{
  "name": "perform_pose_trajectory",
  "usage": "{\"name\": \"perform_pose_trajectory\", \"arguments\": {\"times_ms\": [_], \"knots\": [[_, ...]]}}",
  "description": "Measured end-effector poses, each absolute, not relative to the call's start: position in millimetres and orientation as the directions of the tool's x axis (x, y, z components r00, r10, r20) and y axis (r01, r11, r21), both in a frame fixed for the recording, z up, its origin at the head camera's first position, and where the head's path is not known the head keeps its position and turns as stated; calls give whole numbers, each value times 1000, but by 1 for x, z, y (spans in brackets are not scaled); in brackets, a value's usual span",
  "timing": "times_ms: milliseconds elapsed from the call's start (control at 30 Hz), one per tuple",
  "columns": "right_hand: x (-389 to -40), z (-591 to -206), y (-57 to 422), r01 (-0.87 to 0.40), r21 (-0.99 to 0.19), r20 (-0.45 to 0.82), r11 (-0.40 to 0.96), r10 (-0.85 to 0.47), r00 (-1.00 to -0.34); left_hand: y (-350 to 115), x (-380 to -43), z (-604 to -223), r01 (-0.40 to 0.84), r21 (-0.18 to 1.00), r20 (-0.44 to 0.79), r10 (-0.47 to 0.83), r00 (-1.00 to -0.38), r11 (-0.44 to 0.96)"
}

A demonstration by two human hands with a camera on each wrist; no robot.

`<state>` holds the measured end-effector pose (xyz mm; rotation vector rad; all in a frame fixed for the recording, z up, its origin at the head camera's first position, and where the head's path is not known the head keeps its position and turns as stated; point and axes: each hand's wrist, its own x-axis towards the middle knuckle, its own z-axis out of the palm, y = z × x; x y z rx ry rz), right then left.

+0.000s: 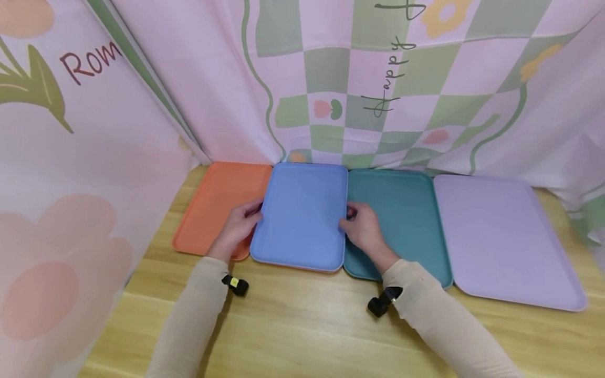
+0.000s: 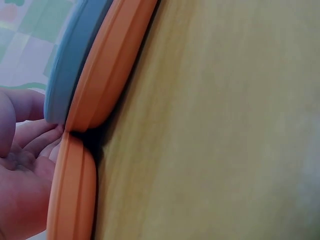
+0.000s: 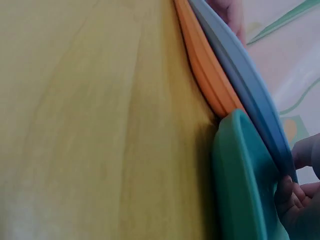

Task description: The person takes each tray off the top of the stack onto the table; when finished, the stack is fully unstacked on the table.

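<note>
A blue tray (image 1: 302, 215) lies on top of an orange tray (image 2: 110, 70), whose edge shows beneath it in both wrist views. My left hand (image 1: 239, 223) grips the blue tray's left rim, thumb on top and fingers at the side. At the opposite rim my right hand (image 1: 363, 226) pinches the same tray between thumb and curled fingers. Left of it is another orange tray (image 1: 227, 194), partly under my left hand. A teal tray (image 1: 402, 210) is on the right, beneath my right hand and wrist.
A larger lilac tray (image 1: 506, 236) lies at the far right beside the teal one. All the trays form a row on the wooden table (image 1: 293, 320). Behind them hangs a patterned curtain (image 1: 368, 79), and another printed cloth (image 1: 90, 173) stands on the left.
</note>
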<state>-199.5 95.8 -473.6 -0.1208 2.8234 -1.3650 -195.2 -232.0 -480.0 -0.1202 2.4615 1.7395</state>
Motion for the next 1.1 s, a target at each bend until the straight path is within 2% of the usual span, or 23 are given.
{"name": "perform_pose_trajectory", "arguments": {"times_ms": [133, 567, 833, 1100], "knots": [[-201, -470, 98, -27, -817, 16, 576, -24, -1000, -233, -194, -480, -124, 940, -139, 25, -990, 318], [-189, -458, 121, 0, -883, 80, 470, 149, -986, -234, -191, -477, -116, 933, -136, 33, -990, 340], [-189, -446, 156, -27, -864, 78, 503, 81, -994, -233, -192, -478, -133, 946, -152, 43, -987, 295], [-192, -443, 189, -108, -846, 118, 523, -14, -993, -231, -195, -480, -132, 938, -147, 24, -989, 321]]}}
